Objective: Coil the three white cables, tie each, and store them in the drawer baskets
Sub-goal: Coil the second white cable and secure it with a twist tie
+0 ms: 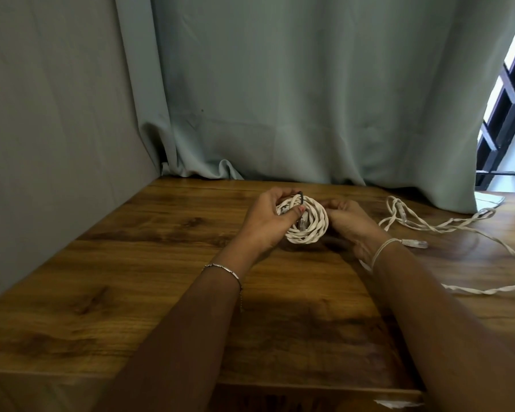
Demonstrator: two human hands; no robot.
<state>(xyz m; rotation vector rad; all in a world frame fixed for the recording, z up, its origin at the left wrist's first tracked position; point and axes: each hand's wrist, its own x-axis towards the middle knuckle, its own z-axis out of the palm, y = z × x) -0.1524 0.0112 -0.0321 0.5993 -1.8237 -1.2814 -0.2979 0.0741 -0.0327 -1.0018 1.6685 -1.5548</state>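
Observation:
A white twisted cable wound into a coil (pixel 309 230) is held above the wooden table (pixel 131 263). My left hand (pixel 265 221) grips the coil's left side, thumb across the loops. A small dark tie (pixel 301 195) loops over the top of the coil by my left fingers. My right hand (pixel 354 224) holds the coil's right side. A loose white cable (pixel 473 230) sprawls on the table to the right, its clear plug (pixel 416 243) lying near my right wrist. No drawer or baskets are in view.
A grey-green curtain (pixel 309 99) hangs behind the table, its hem resting on the back edge. A grey wall (pixel 57 129) bounds the left side. A window with dark bars (pixel 506 99) shows at the far right. The table's front edge runs near the bottom.

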